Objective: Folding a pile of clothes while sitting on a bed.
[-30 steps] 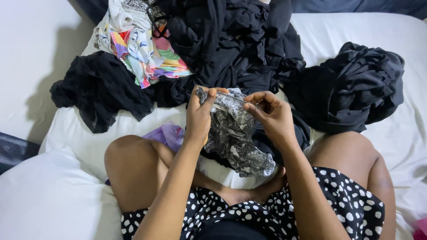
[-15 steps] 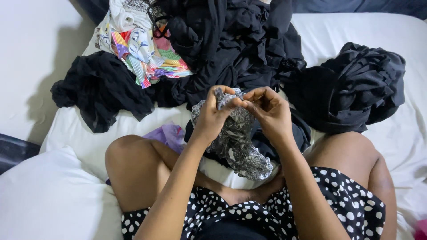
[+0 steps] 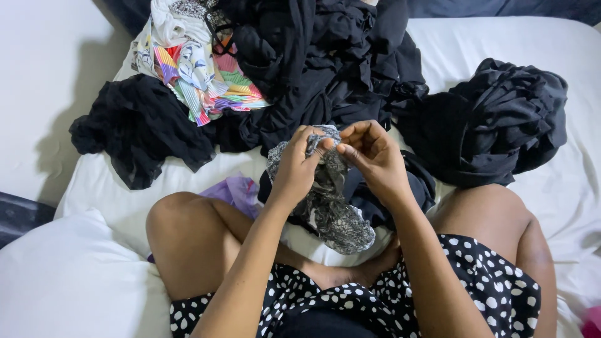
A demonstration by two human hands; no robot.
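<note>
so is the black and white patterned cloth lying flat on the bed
No, both the left hand and the right hand pinch the patterned cloth at its top edge, so it hangs bunched above the lap.

Bed with white sheet point(image 3: 501, 37), filling most of the view. White pillow point(image 3: 62, 281) at lower left. Plain pale wall point(image 3: 44, 75) at left, shadowed beside the bed.

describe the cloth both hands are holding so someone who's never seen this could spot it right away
On the white bed, look in front of the big heap of black clothes, just above the person's crossed legs. There the left hand and right hand pinch the top of a crumpled black-and-white patterned fabric piece that hangs down. It is the only mottled grey print; its neighbours are plain black or brightly striped.
</note>
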